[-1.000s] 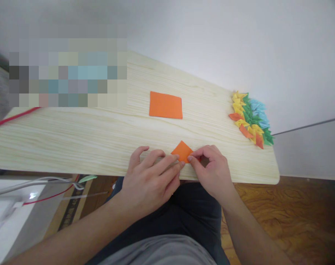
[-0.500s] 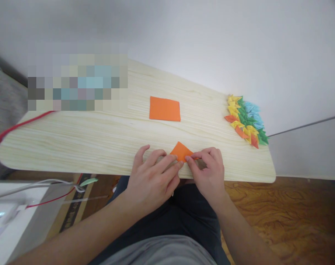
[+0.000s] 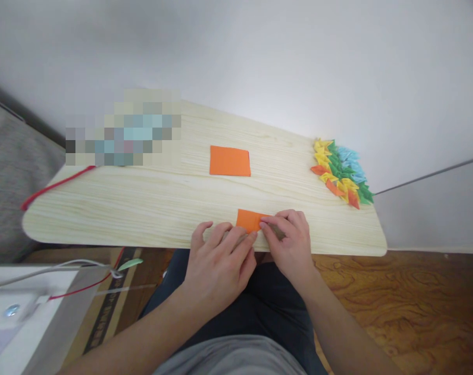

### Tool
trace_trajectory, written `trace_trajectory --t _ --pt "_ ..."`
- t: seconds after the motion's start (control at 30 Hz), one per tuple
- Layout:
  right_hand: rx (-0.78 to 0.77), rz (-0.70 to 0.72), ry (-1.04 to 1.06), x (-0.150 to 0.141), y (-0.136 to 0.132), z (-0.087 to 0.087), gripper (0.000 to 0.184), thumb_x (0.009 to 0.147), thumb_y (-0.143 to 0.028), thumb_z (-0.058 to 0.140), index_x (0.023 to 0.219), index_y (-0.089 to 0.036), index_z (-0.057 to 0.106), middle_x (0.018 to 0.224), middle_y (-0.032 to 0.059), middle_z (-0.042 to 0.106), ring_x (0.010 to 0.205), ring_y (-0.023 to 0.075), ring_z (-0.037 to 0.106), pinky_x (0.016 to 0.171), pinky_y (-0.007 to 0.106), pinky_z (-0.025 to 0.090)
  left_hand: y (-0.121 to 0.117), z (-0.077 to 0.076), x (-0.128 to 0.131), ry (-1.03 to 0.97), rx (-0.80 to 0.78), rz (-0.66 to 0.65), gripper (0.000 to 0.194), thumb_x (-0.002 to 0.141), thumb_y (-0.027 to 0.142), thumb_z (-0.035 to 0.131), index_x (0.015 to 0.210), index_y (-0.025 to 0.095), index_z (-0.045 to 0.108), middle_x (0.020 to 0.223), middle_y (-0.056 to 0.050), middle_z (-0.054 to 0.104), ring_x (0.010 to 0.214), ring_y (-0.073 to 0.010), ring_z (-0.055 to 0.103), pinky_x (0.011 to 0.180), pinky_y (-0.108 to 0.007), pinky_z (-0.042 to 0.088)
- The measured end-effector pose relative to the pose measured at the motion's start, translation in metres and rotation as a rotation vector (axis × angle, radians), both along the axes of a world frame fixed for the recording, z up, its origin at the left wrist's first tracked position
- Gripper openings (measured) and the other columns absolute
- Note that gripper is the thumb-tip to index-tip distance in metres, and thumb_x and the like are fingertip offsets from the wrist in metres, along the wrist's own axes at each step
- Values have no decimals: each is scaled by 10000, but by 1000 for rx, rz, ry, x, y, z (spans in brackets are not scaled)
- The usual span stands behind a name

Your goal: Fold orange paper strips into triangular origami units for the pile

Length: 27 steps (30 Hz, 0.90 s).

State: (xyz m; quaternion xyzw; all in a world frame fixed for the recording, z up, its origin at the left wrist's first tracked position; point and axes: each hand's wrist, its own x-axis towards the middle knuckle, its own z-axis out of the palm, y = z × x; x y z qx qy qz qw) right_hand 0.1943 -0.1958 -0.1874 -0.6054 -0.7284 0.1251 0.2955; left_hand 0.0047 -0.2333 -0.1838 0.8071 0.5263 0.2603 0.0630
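A small orange sheet of origami paper (image 3: 247, 221) lies near the front edge of the table, with a corner folded over. My left hand (image 3: 222, 255) rests palm down at its lower left, fingers spread and the foremost fingertips touching its near edge. The thumb of that hand is bent below the tabletop edge. My right hand (image 3: 289, 234) pinches the folded right part of the sheet between thumb and index finger. The sheet's lower edge is partly hidden by my fingers.
A stack of orange paper (image 3: 230, 161) sits mid-table. Several folded paper pieces (image 3: 340, 174) in yellow, green, blue and orange are grouped at the right end. A red cord (image 3: 59, 185) crosses the left end beside a blurred-out patch. Cables (image 3: 80, 264) run below left.
The sheet's upward-pointing corner has been folded down, leaving a straight top edge. My right hand has drawn slightly left with its pinch. The whole view has shifted a little.
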Motion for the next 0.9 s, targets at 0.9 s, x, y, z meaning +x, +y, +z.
trace_trajectory --t 0.9 --pt "5 -87 70 3 4 -1 6 900 -250 762 904 -255 761 953 44 742 975 268 618 897 445 481 -2 -1 1 -11 -23 5 278 975 308 653 1238 306 745 1180 -54 772 1128 -299 651 1061 -562 348"
